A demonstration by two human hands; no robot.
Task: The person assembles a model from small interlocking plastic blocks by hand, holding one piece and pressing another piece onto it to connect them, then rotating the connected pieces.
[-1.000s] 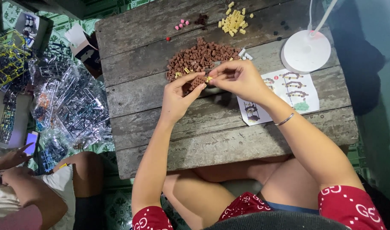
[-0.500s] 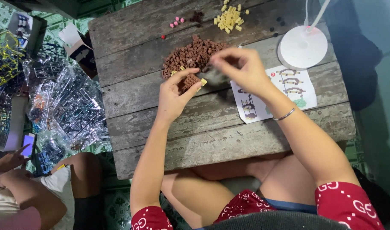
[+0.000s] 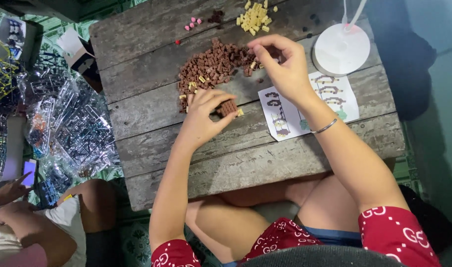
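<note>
A weathered grey wooden plank table [image 3: 151, 113] carries a loose heap of small brown building bricks [image 3: 213, 66] near its middle. Further away lie a smaller pile of pale yellow bricks [image 3: 254, 16] and a few pink pieces [image 3: 192, 23]. To the right stand a round white lamp base [image 3: 341, 49] and a printed paper instruction sheet [image 3: 329, 99]. Clear plastic bags [image 3: 67, 126] clutter the floor on the left.

The left hand [image 3: 202, 118] rests on the planks, fingers curled, pinching a small assembled brown brick block [image 3: 228, 107] just near of the heap. The right hand [image 3: 285, 66] reaches over the heap's right edge, fingertips drawn together; whether they grip a brick cannot be told.
</note>
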